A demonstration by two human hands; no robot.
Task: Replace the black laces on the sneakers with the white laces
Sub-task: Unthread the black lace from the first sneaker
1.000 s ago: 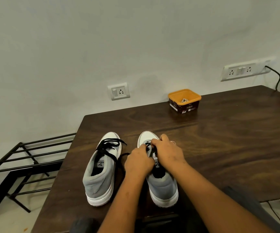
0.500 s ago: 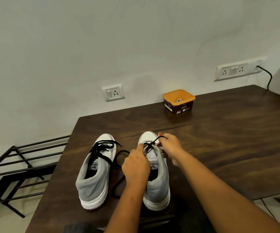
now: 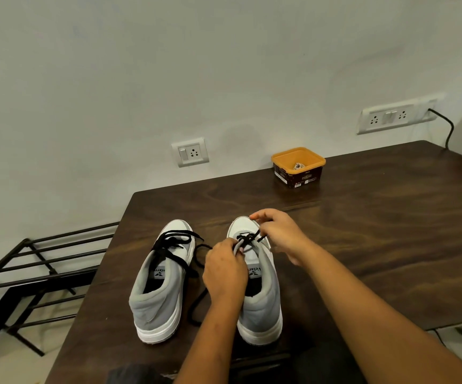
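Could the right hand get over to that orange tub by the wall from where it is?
Probably yes. The right hand pinches the black lace at the right sneaker's toe; only bare table lies between it and the orange tub. It must drop the lace first.

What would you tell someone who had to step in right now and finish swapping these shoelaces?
The left hand pinches the black lace of the right sneaker near the toe; the right hand pinches it from the other side.
Both sneakers stand side by side on the table, toes away from the person.
Done: the right sneaker's upper eyelets are bare; loose lace trails between the shoes.
Left: pull out the last rows, strip the left sneaker, thread white laces. Something pale lies in the orange tub; I cannot tell what.
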